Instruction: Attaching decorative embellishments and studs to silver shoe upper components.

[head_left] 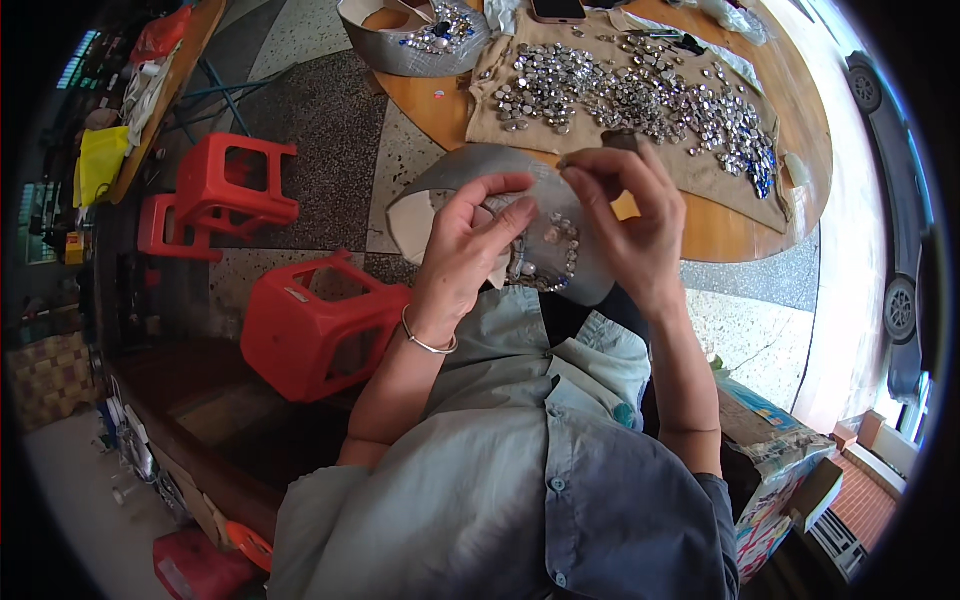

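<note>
While the left hand (468, 250) grips the grey shoe upper (480, 175), the right hand (630, 215) pinches one rhinestone (566, 160); only a small patch is covered, and many rhinestones wait on the beige cloth (700, 185).

One view only, from a fisheye camera worn on the person's head, looking steeply down the chest and lap. It sits close above the left hand (468, 250) and right hand (625, 215), which fill the middle. The round worktop (720, 230) curves from twelve to two o'clock, the red stools (300, 330) lie toward nine, and straight edges bend near the dark rim.
</note>
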A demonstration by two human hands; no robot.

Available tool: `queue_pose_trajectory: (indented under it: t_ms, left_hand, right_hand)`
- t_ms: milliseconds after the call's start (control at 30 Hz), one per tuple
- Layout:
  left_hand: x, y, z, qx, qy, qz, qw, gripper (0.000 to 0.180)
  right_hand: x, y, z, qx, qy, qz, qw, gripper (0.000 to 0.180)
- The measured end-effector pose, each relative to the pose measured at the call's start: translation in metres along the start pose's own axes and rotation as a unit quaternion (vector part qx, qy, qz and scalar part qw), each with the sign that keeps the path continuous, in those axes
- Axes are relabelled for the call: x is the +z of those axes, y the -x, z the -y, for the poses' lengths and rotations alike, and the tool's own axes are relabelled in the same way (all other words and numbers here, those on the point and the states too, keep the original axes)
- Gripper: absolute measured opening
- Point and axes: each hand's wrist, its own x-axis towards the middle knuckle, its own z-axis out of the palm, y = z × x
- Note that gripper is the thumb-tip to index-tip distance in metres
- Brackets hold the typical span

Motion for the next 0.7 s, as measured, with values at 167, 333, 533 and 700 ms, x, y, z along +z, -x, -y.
queue_pose_trajectory:
  t_ms: [167,333,533,700]
  left_hand:
    - [0.005,0.011,-0.004,0.026,0.009,0.004,1.000,0.024]
    - [0.003,0.016,-0.004,0.028,0.036,0.011,0.999,0.022]
    - [0.000,0.017,-0.015,0.013,0.105,0.076,0.992,0.021]
    - [-0.007,0.014,-0.010,0.010,0.126,0.081,0.989,0.022]
  right_hand:
    - [0.018,0.020,-0.007,-0.088,0.036,-0.032,0.995,0.015]
    - [0.024,0.034,-0.004,-0.116,0.064,-0.048,0.990,0.018]
    - [0.031,0.041,-0.016,-0.158,0.070,-0.079,0.982,0.020]
    - [0.028,0.035,0.002,-0.048,-0.061,-0.033,0.996,0.020]
